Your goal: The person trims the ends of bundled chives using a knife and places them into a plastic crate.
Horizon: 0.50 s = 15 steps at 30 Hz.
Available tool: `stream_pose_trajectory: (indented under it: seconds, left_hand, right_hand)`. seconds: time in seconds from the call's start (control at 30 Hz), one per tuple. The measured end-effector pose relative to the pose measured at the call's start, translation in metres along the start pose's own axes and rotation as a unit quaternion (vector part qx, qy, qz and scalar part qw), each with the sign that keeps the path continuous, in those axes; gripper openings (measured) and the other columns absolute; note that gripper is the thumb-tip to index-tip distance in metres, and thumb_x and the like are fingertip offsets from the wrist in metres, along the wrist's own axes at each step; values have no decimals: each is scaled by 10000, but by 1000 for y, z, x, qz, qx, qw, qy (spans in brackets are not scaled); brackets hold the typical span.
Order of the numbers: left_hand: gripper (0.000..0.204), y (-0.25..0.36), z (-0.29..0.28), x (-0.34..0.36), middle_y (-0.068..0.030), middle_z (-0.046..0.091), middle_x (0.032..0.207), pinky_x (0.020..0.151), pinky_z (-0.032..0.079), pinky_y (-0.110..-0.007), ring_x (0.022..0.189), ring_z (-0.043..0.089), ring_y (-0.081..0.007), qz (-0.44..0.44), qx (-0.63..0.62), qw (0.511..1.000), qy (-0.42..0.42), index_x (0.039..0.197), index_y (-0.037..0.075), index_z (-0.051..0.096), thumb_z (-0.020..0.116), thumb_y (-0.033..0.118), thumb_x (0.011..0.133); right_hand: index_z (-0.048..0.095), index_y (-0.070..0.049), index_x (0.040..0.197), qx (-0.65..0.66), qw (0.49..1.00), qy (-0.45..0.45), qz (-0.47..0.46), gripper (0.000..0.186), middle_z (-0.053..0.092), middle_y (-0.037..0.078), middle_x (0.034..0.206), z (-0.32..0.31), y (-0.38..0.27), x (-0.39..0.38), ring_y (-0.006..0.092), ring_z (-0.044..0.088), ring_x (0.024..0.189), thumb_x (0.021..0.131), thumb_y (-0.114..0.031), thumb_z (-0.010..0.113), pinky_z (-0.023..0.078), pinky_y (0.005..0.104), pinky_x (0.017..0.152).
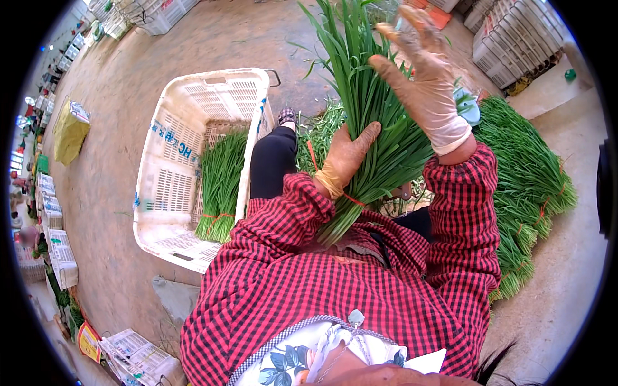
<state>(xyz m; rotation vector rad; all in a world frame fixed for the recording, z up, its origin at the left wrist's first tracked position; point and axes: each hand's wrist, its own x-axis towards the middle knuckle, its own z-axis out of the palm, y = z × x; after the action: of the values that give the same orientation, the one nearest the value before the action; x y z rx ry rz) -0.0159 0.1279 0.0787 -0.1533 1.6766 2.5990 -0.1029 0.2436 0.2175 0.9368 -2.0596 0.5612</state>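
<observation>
My gloved left hand (pixel 351 154) grips a long bunch of green leafy stalks (pixel 354 77), banded in red near its pale lower ends, which point down toward my lap. My gloved right hand (pixel 418 83) is raised at the upper right of the bunch, fingers apart and curving over the leaves; whether it touches them I cannot tell. Beside my left leg, a white plastic crate (pixel 174 225) holds tied green bundles (pixel 219 186). A large pile of tied bundles (pixel 528 174) lies by my right side, and loose trimmings (pixel 315 122) lie beyond my lap.
Stacked white crates (pixel 508 48) stand at the upper right and upper left (pixel 154 16). A yellow sack (pixel 71 135) sits on the floor (pixel 109 167) at the left. More crates (pixel 61 254) line the far left, where a person (pixel 26 238) is partly visible.
</observation>
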Motion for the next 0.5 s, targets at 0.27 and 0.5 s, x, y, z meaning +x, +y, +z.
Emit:
stream_pose_trajectory:
  seconds: [0.27, 0.5]
  left_hand:
    - [423, 3, 2, -2, -68, 682, 994, 761, 519, -305, 843, 622, -143, -8, -20, 1000, -5, 1179, -26, 603, 676, 311, 934]
    - [381, 8, -3, 5, -39, 677, 1007, 729, 531, -280, 815, 633, -123, 28, -28, 999, -3, 1187, -8, 619, 683, 267, 931]
  right_hand:
    - [672, -95, 869, -20, 990, -138, -35, 145, 626, 51, 1198, 23, -4, -6, 311, 423, 1346, 793, -201, 735, 285, 460, 1131]
    - [637, -86, 965, -122, 992, -35, 14, 174, 634, 59, 1013, 25, 32, -4, 285, 593, 1064, 814, -162, 682, 432, 411, 969]
